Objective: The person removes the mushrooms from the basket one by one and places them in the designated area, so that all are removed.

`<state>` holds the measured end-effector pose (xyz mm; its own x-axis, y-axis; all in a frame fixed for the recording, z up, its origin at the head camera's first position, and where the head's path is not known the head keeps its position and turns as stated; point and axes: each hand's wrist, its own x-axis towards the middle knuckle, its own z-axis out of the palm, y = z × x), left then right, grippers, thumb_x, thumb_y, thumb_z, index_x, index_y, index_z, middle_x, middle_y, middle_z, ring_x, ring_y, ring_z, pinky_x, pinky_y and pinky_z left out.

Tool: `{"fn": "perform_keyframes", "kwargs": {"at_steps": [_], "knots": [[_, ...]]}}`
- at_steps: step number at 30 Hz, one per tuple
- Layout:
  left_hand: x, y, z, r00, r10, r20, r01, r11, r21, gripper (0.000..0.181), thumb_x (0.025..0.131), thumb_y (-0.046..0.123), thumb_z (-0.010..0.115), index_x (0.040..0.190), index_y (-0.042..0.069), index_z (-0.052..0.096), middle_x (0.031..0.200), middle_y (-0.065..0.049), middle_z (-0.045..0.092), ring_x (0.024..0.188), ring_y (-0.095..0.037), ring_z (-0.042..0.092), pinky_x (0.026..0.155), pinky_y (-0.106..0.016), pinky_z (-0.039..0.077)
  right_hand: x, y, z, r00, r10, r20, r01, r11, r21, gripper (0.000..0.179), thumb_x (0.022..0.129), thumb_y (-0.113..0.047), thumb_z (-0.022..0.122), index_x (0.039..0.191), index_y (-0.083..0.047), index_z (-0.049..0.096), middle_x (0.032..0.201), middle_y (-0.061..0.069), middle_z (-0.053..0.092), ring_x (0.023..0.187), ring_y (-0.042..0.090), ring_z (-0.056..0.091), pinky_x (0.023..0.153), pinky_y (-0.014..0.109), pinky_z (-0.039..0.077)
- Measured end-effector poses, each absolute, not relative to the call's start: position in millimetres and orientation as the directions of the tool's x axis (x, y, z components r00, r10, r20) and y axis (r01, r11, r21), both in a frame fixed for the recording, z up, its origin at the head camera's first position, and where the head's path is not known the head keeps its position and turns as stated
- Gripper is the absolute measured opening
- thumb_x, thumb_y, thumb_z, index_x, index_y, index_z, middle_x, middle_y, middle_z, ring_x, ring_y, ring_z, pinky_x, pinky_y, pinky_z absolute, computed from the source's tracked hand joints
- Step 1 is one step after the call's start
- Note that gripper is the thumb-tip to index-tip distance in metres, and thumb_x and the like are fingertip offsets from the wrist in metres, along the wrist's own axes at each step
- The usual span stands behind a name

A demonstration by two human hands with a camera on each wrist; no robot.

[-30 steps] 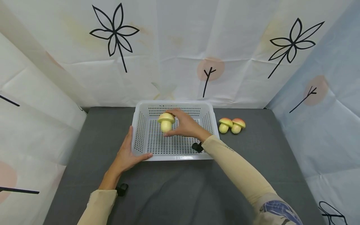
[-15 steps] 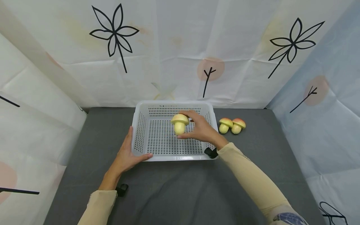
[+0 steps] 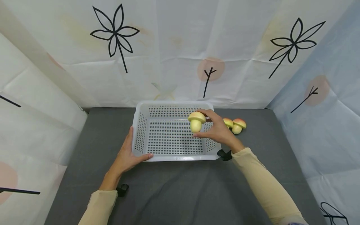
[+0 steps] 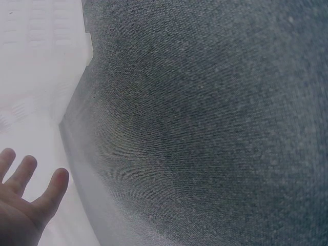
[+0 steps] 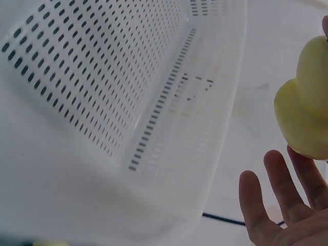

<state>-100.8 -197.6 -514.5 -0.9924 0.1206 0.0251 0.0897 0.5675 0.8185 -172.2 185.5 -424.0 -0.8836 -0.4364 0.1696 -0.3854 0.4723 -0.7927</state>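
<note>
A pale yellow toy mushroom (image 3: 196, 121) is upright above the right part of a white perforated plastic basket (image 3: 181, 158). My right hand (image 3: 220, 131) pinches it from the right, thumb under the stem and fingers at the cap. The right wrist view has the mushroom (image 5: 302, 115) at its right edge, partly cut off, with several fingers spread below. At the basket's front left corner rests my left hand (image 3: 126, 158), thumb along the front rim and fingers straight against the left side. In the left wrist view its fingers (image 4: 55, 189) look spread.
Two more toy mushrooms with reddish caps lie right of the basket; the right one (image 3: 238, 125) shows fully, while the left one (image 3: 228, 122) is partly behind my right hand. Dark grey cloth (image 3: 174, 190) covers the table. White patterned curtains (image 3: 174, 47) enclose it.
My right hand has carried the toy mushroom rightward across the basket, from near its middle to its right side. It now partly covers one reddish mushroom. My left hand and the basket stay put.
</note>
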Motion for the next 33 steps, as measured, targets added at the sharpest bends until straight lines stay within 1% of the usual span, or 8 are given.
{"fn": "perform_keyframes", "kwargs": {"at_steps": [5,8,14,19,21,26,31,33], "knots": [[-100.7,-196.5,-513.8,-0.993,0.115,0.012,0.076,0.571,0.817,0.141,0.068,0.047,0.094,0.162,0.036,-0.010,0.169,-0.006,0.007,0.148,-0.040,0.022,0.107,-0.071,0.024,-168.7,204.0,-420.9,-0.908,-0.381,0.177,-0.359,0.485,-0.797,0.091,0.074,-0.023,0.094,0.152,-0.015,0.046,0.138,0.008,0.052,0.120,0.028,0.053,0.102,0.054,0.041],[-100.3,-196.1,-513.4,-0.994,0.110,0.007,0.069,0.570,0.819,0.141,0.067,0.048,0.094,0.161,0.038,-0.010,0.169,-0.005,0.007,0.148,-0.038,0.022,0.108,-0.069,0.025,-166.8,215.2,-419.5,-0.927,-0.336,0.165,-0.323,0.496,-0.806,0.092,0.074,-0.022,0.094,0.152,-0.017,0.046,0.141,0.008,0.050,0.120,0.031,0.053,0.099,0.056,0.044],[-100.8,-196.0,-513.2,-0.993,0.119,0.019,0.083,0.562,0.823,0.141,0.068,0.046,0.094,0.161,0.038,-0.010,0.169,-0.004,0.007,0.148,-0.038,0.023,0.108,-0.070,0.025,-162.9,238.7,-418.5,-0.955,-0.255,0.154,-0.269,0.512,-0.816,0.092,0.075,-0.021,0.094,0.153,-0.020,0.045,0.141,0.007,0.050,0.117,0.034,0.057,0.083,0.043,0.053],[-101.1,-195.7,-513.2,-0.992,0.124,0.022,0.088,0.559,0.825,0.140,0.068,0.046,0.094,0.161,0.040,-0.010,0.169,-0.001,0.006,0.149,-0.037,0.022,0.108,-0.070,0.024,-160.9,256.5,-420.7,-0.956,-0.213,0.202,-0.286,0.525,-0.802,0.089,0.075,-0.012,0.092,0.152,-0.012,0.046,0.138,0.012,0.052,0.118,0.032,0.054,0.093,0.048,0.046],[-100.9,-195.8,-513.1,-0.992,0.122,0.021,0.086,0.559,0.825,0.141,0.068,0.046,0.095,0.161,0.039,-0.010,0.169,-0.001,0.005,0.149,-0.037,0.021,0.109,-0.070,0.024,-159.8,262.4,-421.9,-0.962,-0.188,0.198,-0.269,0.530,-0.804,0.088,0.076,-0.011,0.092,0.151,-0.012,0.047,0.138,0.013,0.051,0.119,0.032,0.053,0.093,0.048,0.044],[-100.1,-195.8,-512.0,-0.993,0.120,0.022,0.086,0.563,0.822,0.141,0.068,0.046,0.095,0.162,0.036,-0.010,0.170,-0.002,0.005,0.150,-0.038,0.020,0.109,-0.070,0.023,-154.9,274.2,-424.7,-0.976,-0.137,0.167,-0.215,0.539,-0.815,0.090,0.077,-0.012,0.091,0.154,-0.013,0.044,0.138,0.014,0.049,0.118,0.035,0.054,0.086,0.040,0.047],[-100.2,-195.8,-512.2,-0.992,0.119,0.030,0.093,0.565,0.820,0.142,0.067,0.045,0.095,0.162,0.034,-0.010,0.169,-0.005,0.006,0.149,-0.039,0.020,0.108,-0.071,0.024,-151.7,286.8,-429.9,-0.976,-0.113,0.188,-0.219,0.539,-0.814,0.091,0.077,-0.007,0.090,0.154,-0.009,0.042,0.141,0.016,0.047,0.118,0.030,0.052,0.096,0.052,0.043],[-100.3,-195.8,-512.2,-0.992,0.119,0.030,0.092,0.563,0.821,0.142,0.067,0.045,0.095,0.162,0.034,-0.010,0.169,-0.005,0.007,0.149,-0.039,0.021,0.108,-0.070,0.024,-150.3,292.5,-432.2,-0.976,-0.099,0.192,-0.214,0.550,-0.807,0.090,0.077,-0.007,0.089,0.154,-0.008,0.042,0.142,0.015,0.047,0.117,0.025,0.051,0.098,0.050,0.042]]}}
